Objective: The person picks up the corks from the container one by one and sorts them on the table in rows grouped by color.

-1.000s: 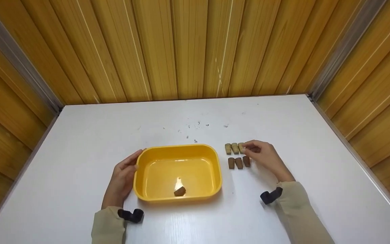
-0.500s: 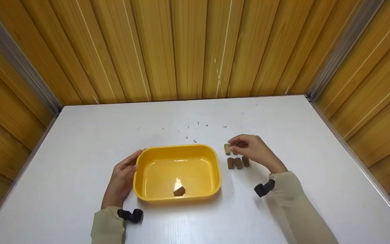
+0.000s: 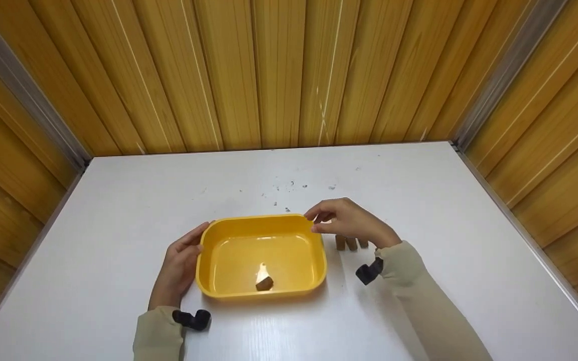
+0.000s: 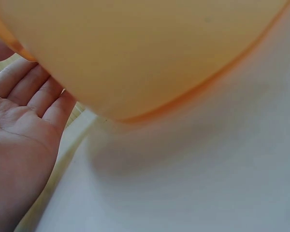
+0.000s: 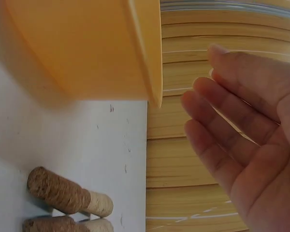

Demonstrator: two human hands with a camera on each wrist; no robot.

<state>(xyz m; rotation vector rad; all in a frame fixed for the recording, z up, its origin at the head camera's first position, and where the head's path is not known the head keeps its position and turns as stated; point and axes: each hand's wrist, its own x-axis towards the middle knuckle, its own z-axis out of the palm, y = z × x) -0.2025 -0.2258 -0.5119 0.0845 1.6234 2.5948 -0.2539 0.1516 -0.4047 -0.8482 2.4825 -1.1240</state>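
Observation:
A yellow plastic tub (image 3: 261, 296) stands on the white table, with one brown chunk (image 3: 264, 284) near its front wall. My left hand (image 3: 181, 265) grips the tub's left side, thumb at the rim and fingers along the outside. Over the tub's back right corner hovers my right hand (image 3: 346, 220); its thumb and index finger are apart, with nothing visible between them. In the right wrist view its fingers are loosely bent. Short rough brown plugs (image 5: 55, 191) lie under it, beside pale plugs (image 5: 100, 204), which this hand hides in the head view.
Small dark specks (image 3: 289, 186) dot the white table (image 3: 143, 190) behind the tub. Yellow wood-look panels (image 3: 279, 75) rise at the back and both sides. A black wrist camera (image 3: 193, 319) sits on each sleeve.
My right hand has moved left, from the rightmost pale plug across the pale row to the tub's back right corner. My left hand and the tub stay in place.

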